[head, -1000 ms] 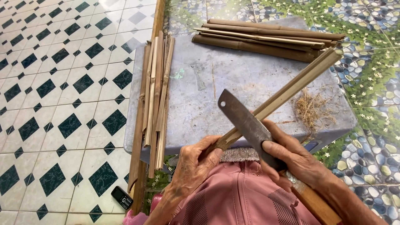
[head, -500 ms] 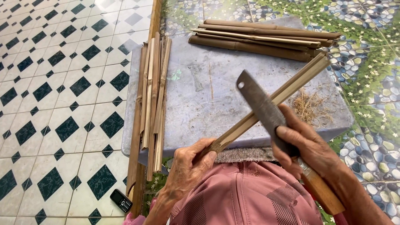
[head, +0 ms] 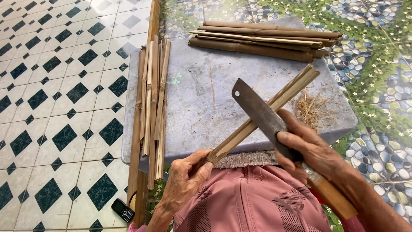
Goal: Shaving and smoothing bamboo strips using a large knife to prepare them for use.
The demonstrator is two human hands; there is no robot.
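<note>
Our left hand [head: 184,180] fingers grip the split bamboo strip [head: 266,112] near the desk's [head: 206,99] front edge; our right hand [head: 311,148] fingers clasp the cleaver [head: 262,114] laid across it.

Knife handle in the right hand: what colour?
Orange-brown wood on the knife handle, with a silvery collar; head view.

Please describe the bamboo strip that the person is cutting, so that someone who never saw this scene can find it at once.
Start at the grey slab. One long split bamboo strip lies slanted across it, its near end in the left hand, and the blade of the cleaver in the right hand crosses it. The other bamboo lies untouched in bundles.
</note>
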